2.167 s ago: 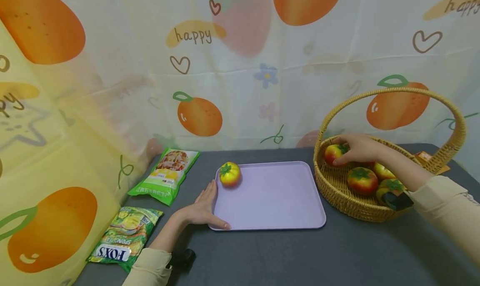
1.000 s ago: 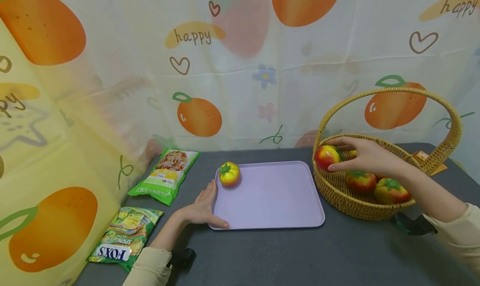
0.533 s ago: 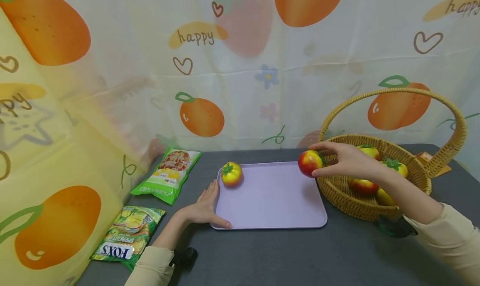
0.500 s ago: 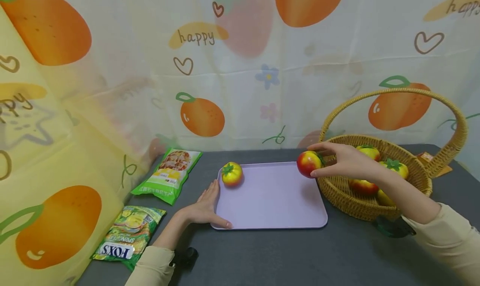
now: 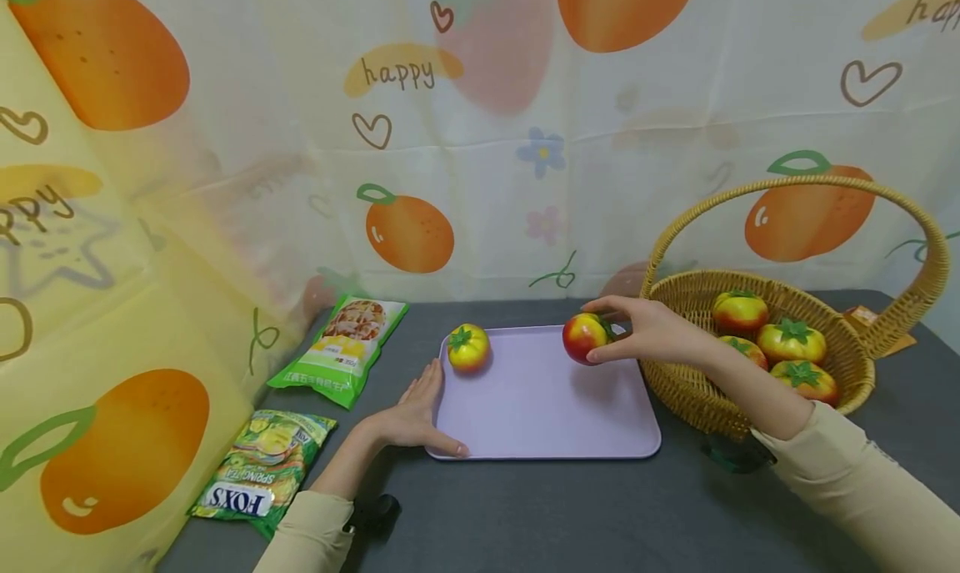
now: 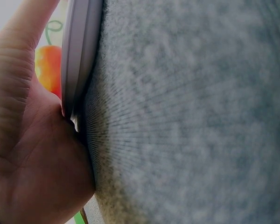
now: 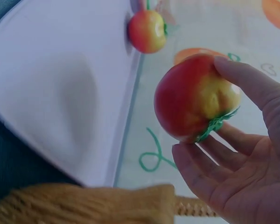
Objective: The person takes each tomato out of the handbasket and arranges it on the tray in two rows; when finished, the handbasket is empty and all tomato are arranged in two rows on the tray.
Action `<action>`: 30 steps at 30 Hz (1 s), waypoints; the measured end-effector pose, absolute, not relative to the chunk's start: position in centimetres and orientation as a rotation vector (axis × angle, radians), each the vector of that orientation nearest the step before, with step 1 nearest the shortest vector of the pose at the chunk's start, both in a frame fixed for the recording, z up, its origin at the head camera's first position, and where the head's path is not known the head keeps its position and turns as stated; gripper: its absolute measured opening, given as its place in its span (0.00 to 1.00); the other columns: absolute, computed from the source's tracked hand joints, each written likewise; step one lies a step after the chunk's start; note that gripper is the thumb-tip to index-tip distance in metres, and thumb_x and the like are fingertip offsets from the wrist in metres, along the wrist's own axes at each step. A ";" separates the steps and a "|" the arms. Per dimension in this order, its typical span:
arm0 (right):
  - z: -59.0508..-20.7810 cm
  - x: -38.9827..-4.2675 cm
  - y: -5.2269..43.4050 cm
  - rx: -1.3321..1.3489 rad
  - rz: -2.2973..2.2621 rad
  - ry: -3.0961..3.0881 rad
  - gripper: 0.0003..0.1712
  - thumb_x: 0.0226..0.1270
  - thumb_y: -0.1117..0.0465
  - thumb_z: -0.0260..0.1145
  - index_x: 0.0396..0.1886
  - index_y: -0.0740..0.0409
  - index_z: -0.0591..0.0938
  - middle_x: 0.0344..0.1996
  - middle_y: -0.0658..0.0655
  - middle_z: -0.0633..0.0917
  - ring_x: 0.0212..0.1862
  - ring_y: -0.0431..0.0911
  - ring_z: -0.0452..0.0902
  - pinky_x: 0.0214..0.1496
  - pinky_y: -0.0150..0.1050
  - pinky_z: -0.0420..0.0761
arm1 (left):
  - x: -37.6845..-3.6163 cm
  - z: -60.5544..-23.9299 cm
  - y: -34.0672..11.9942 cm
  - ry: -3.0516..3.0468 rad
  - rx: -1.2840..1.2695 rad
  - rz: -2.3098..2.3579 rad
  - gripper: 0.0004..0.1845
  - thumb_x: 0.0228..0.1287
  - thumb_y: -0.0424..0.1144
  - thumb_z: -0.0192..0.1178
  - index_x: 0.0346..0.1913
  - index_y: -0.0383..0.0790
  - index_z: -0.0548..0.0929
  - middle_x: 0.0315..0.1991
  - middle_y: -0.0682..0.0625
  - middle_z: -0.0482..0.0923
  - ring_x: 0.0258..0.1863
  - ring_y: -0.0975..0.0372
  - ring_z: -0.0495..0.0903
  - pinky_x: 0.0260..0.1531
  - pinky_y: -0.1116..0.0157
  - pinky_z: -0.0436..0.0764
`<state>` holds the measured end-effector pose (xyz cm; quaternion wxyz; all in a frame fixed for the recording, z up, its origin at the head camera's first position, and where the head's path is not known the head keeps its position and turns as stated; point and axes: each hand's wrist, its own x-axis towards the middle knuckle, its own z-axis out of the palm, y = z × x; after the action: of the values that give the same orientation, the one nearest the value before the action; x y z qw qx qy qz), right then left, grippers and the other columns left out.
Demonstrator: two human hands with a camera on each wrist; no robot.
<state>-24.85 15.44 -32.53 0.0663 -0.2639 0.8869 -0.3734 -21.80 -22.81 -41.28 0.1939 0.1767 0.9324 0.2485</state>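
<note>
One red-yellow fruit (image 5: 583, 339) hangs over the tray (image 5: 540, 419), right of centre, pinched by my right hand (image 5: 651, 331). On my feed, the left hand (image 5: 414, 419), fingers extended, touches the tray's left edge.

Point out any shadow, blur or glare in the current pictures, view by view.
Head: mostly clear, with a soft shadow on the tray below the held fruit; left wrist: dim, with the table soft and blurred; right wrist: a broad, soft-edged shadow on the tray, the basket blurred in the foreground, no strong glare.
</note>
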 end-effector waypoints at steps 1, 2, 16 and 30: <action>-32.7 -25.0 15.2 -0.800 -1.130 2.666 0.41 0.54 0.47 0.76 0.64 0.59 0.74 0.56 0.61 0.80 0.59 0.58 0.74 0.54 0.50 0.80 | -21.8 -41.3 -22.8 2.615 0.498 0.695 0.75 0.42 0.66 0.72 0.76 0.32 0.31 0.77 0.36 0.24 0.76 0.48 0.29 0.72 0.48 0.34; -32.8 -25.1 14.9 -0.800 -1.130 2.660 0.41 0.54 0.47 0.76 0.64 0.60 0.74 0.56 0.61 0.79 0.59 0.58 0.73 0.54 0.50 0.79 | -21.8 -41.2 -22.8 2.615 0.499 0.693 0.75 0.42 0.66 0.72 0.76 0.32 0.31 0.77 0.37 0.24 0.76 0.48 0.29 0.72 0.48 0.34; -34.8 -26.9 11.2 -0.815 -1.068 2.677 0.40 0.54 0.50 0.75 0.64 0.62 0.74 0.55 0.61 0.81 0.57 0.56 0.75 0.57 0.54 0.75 | -21.9 -41.3 -22.9 2.616 0.495 0.670 0.75 0.42 0.67 0.71 0.76 0.31 0.31 0.77 0.37 0.24 0.76 0.48 0.29 0.72 0.49 0.35; -35.9 -28.3 8.2 -0.803 -0.995 2.706 0.40 0.54 0.52 0.75 0.63 0.65 0.74 0.56 0.63 0.80 0.55 0.56 0.75 0.61 0.53 0.73 | -22.0 -41.3 -22.9 2.607 0.487 0.666 0.74 0.43 0.67 0.71 0.76 0.33 0.31 0.77 0.37 0.24 0.76 0.48 0.29 0.72 0.48 0.35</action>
<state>-28.27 8.17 -35.91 0.0743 -0.2674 0.9017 -0.3315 -22.02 -22.92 -41.28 0.2021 0.1742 0.9338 0.2384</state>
